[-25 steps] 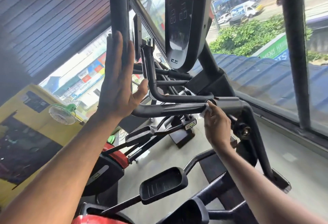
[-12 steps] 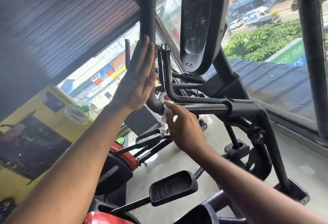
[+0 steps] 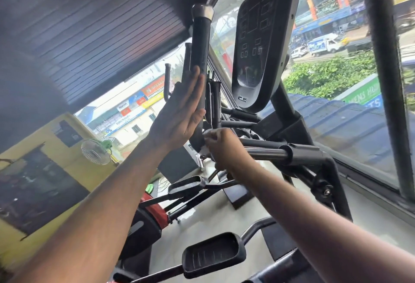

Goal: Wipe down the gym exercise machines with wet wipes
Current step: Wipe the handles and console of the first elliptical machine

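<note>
One wet wipe (image 3: pixel 205 149) bunched in right hand (image 3: pixel 226 148).

The wipe (image 3: pixel 205 149) shows only as scraps of white at the fingertips of the right hand (image 3: pixel 226 148); most of it is hidden behind that hand, and so is the bend of the handlebar (image 3: pixel 202 42) where it meets the chrome tube (image 3: pixel 265 153). The left hand (image 3: pixel 179 116) covers the lower grip. The console (image 3: pixel 258 42) is cut off by the top edge, its markings too faint to read. The near pedal (image 3: pixel 213 254) is blurred.
</note>
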`<action>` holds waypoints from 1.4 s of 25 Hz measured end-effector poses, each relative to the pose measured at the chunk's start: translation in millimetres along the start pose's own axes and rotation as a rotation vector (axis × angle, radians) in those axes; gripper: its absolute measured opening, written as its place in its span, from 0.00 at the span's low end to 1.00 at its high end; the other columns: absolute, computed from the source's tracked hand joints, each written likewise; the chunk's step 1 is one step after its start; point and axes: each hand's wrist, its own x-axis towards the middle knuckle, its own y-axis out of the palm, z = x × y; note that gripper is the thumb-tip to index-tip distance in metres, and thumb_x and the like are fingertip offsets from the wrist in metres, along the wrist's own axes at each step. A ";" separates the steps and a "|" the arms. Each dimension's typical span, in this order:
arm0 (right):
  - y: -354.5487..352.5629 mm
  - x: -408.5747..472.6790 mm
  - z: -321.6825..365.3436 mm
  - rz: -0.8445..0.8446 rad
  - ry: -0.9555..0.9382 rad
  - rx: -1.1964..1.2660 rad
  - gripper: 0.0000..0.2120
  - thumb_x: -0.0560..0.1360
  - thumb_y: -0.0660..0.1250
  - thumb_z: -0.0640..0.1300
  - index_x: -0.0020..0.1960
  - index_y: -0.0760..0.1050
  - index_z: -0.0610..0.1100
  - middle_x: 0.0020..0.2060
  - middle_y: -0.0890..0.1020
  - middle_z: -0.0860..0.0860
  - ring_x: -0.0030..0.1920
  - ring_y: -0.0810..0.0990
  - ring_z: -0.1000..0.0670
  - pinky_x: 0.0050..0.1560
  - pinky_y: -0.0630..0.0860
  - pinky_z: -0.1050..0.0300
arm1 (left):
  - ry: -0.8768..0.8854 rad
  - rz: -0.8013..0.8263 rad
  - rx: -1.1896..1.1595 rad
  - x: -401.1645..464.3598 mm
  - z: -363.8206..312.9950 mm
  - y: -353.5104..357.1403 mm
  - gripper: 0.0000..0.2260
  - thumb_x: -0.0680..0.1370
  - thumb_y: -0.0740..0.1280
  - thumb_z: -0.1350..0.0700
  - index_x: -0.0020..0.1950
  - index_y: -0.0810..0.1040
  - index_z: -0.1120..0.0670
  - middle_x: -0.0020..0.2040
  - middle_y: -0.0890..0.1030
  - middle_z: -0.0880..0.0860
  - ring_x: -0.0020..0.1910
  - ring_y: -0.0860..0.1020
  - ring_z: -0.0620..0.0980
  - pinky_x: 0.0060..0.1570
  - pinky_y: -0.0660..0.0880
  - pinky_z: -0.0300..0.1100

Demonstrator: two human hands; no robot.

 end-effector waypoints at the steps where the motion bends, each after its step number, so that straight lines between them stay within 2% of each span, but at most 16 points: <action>1: -3.1 2.6 6.2 0.050 0.086 0.231 0.13 0.80 0.57 0.36 0.50 0.77 0.29 0.31 0.73 0.42 0.29 0.68 0.47 0.26 0.69 0.55 | 0.000 0.005 -0.003 -0.3 -1.2 -1.4 0.29 0.88 0.51 0.47 0.84 0.51 0.63 0.85 0.49 0.60 0.85 0.48 0.58 0.82 0.53 0.59; 3: -9.7 5.0 9.8 0.128 0.177 0.515 0.12 0.82 0.58 0.35 0.57 0.76 0.28 0.32 0.72 0.42 0.28 0.67 0.50 0.25 0.63 0.62 | 0.012 0.027 0.003 -0.3 -1.5 -3.9 0.31 0.88 0.51 0.45 0.84 0.50 0.63 0.85 0.47 0.60 0.85 0.47 0.58 0.82 0.53 0.59; 4: -10.1 5.7 7.4 0.129 0.170 0.493 0.11 0.83 0.59 0.37 0.58 0.77 0.33 0.33 0.75 0.40 0.28 0.70 0.49 0.25 0.66 0.61 | 0.021 0.038 0.010 -0.2 -1.5 -5.5 0.32 0.88 0.51 0.43 0.84 0.50 0.63 0.85 0.46 0.61 0.85 0.47 0.59 0.81 0.54 0.61; 7: -8.4 -2.8 -10.9 0.073 -0.068 -0.037 0.08 0.83 0.62 0.47 0.57 0.77 0.45 0.43 0.84 0.45 0.40 0.80 0.48 0.39 0.76 0.53 | 0.011 0.055 -0.054 -4.7 -4.2 -10.3 0.36 0.86 0.48 0.37 0.85 0.50 0.62 0.86 0.44 0.58 0.85 0.46 0.58 0.81 0.55 0.62; 9: -21.2 -5.4 -23.4 0.075 -0.197 -0.362 0.09 0.82 0.62 0.48 0.60 0.75 0.48 0.46 0.82 0.53 0.45 0.79 0.51 0.45 0.72 0.55 | -0.045 -0.014 -0.159 -11.5 -5.9 -13.4 0.35 0.86 0.48 0.37 0.85 0.51 0.60 0.86 0.45 0.57 0.85 0.47 0.57 0.83 0.54 0.53; 11: -54.9 -2.1 -19.9 -0.008 -0.307 -0.444 0.13 0.83 0.63 0.47 0.66 0.71 0.52 0.47 0.80 0.56 0.45 0.79 0.53 0.46 0.73 0.55 | -0.121 -0.104 -0.208 -15.7 -10.0 -13.4 0.32 0.87 0.49 0.39 0.86 0.49 0.57 0.86 0.44 0.55 0.85 0.47 0.55 0.81 0.55 0.49; 14: -109.7 22.0 20.6 -0.241 -0.603 -0.432 0.14 0.85 0.60 0.46 0.70 0.65 0.48 0.47 0.83 0.52 0.37 0.83 0.49 0.39 0.80 0.51 | -0.298 -0.153 -0.233 -7.6 -25.0 -7.2 0.35 0.85 0.51 0.35 0.86 0.40 0.48 0.85 0.37 0.47 0.85 0.47 0.53 0.75 0.68 0.64; 18: -143.8 84.5 93.0 -0.378 -0.896 -0.594 0.11 0.86 0.58 0.48 0.67 0.62 0.50 0.48 0.84 0.47 0.33 0.83 0.44 0.35 0.81 0.50 | -0.472 -0.127 -0.332 10.9 -46.5 7.7 0.39 0.81 0.51 0.28 0.83 0.32 0.40 0.85 0.38 0.42 0.85 0.52 0.52 0.73 0.70 0.65; 21: -148.4 132.6 118.2 -0.308 -1.101 -0.745 0.14 0.86 0.59 0.47 0.70 0.69 0.46 0.54 0.84 0.45 0.39 0.83 0.44 0.42 0.81 0.50 | -0.522 -0.206 -0.312 13.5 -53.0 16.7 0.39 0.82 0.54 0.31 0.83 0.33 0.39 0.85 0.43 0.42 0.84 0.57 0.50 0.73 0.71 0.62; 24: -145.8 160.1 110.0 -0.188 -1.282 -0.758 0.15 0.84 0.60 0.41 0.69 0.74 0.38 0.54 0.83 0.42 0.39 0.83 0.43 0.38 0.82 0.52 | -0.570 -0.234 -0.255 11.4 -58.6 19.0 0.39 0.83 0.56 0.31 0.84 0.37 0.41 0.86 0.46 0.41 0.83 0.55 0.45 0.74 0.71 0.59; 26: -142.8 164.9 97.1 -0.115 -1.381 -0.708 0.15 0.83 0.59 0.39 0.67 0.74 0.38 0.54 0.83 0.41 0.41 0.84 0.42 0.36 0.83 0.48 | -0.602 -0.261 -0.202 12.7 -63.1 20.1 0.39 0.83 0.56 0.32 0.86 0.40 0.44 0.84 0.49 0.37 0.82 0.57 0.40 0.75 0.70 0.48; 28: -133.5 158.6 82.1 0.010 -1.546 -0.720 0.15 0.79 0.61 0.34 0.65 0.74 0.37 0.47 0.83 0.41 0.39 0.83 0.43 0.31 0.82 0.50 | -0.642 -0.293 -0.161 7.4 -69.8 25.0 0.38 0.84 0.58 0.36 0.86 0.44 0.48 0.82 0.52 0.33 0.79 0.58 0.35 0.76 0.61 0.34; 29: -128.4 151.1 76.6 0.062 -1.625 -0.764 0.17 0.76 0.63 0.31 0.64 0.74 0.37 0.44 0.82 0.42 0.37 0.81 0.44 0.27 0.79 0.52 | -0.658 -0.317 -0.136 1.4 -74.6 29.3 0.36 0.84 0.59 0.38 0.86 0.45 0.49 0.83 0.52 0.36 0.81 0.57 0.37 0.78 0.58 0.35; 31: -131.9 148.9 75.4 0.122 -1.724 -0.802 0.22 0.74 0.63 0.29 0.67 0.74 0.38 0.42 0.81 0.44 0.35 0.79 0.45 0.23 0.76 0.53 | -0.749 -0.347 -0.066 -7.8 -88.1 42.4 0.34 0.85 0.57 0.40 0.86 0.45 0.47 0.86 0.50 0.44 0.84 0.54 0.46 0.81 0.60 0.49; 33: -143.0 154.6 92.1 0.055 -1.750 -0.775 0.19 0.76 0.57 0.33 0.65 0.71 0.43 0.43 0.82 0.44 0.34 0.79 0.45 0.23 0.76 0.54 | -0.826 -0.368 -0.068 -15.1 -101.0 48.4 0.33 0.85 0.54 0.38 0.86 0.43 0.43 0.86 0.49 0.46 0.85 0.52 0.49 0.79 0.61 0.61; 35: -161.6 177.2 111.3 -0.072 -1.638 -0.590 0.14 0.80 0.53 0.38 0.62 0.70 0.47 0.46 0.83 0.42 0.36 0.80 0.43 0.24 0.77 0.52 | -0.884 -0.369 -0.022 -13.3 -107.7 50.9 0.33 0.85 0.53 0.36 0.86 0.42 0.42 0.86 0.48 0.46 0.85 0.51 0.49 0.77 0.63 0.66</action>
